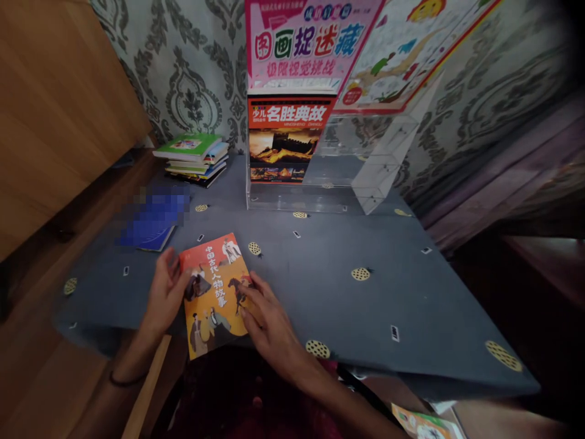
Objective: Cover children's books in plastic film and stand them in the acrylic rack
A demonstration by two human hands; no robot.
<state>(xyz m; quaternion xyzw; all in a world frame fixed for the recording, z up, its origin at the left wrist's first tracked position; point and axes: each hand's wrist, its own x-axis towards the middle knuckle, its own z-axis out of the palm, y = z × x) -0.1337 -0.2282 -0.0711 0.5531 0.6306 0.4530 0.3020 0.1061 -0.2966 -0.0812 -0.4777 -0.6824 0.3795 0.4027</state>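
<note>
An orange and red book [211, 326] with painted figures and white Chinese lettering on its cover is between my two hands, its lower end at the table's near edge. My left hand [167, 289] grips its left edge, the thumb against the cover and some fingers hidden behind. On the opposite edge, my right hand [274, 326] holds the book with its fingers lying over the cover's right side. Past it, a clear acrylic rack [297, 198] stands upright, bearing a red and black book [286, 143], a pink book [301, 55] and a large picture book [393, 55].
A blue, partly blurred book [155, 219] lies left on the cloth-covered table [320, 262]. Behind it is a stack of several books [194, 158] topped by a green one. Wooden furniture [59, 91] borders the left. Another book [427, 424] shows below the table's front edge.
</note>
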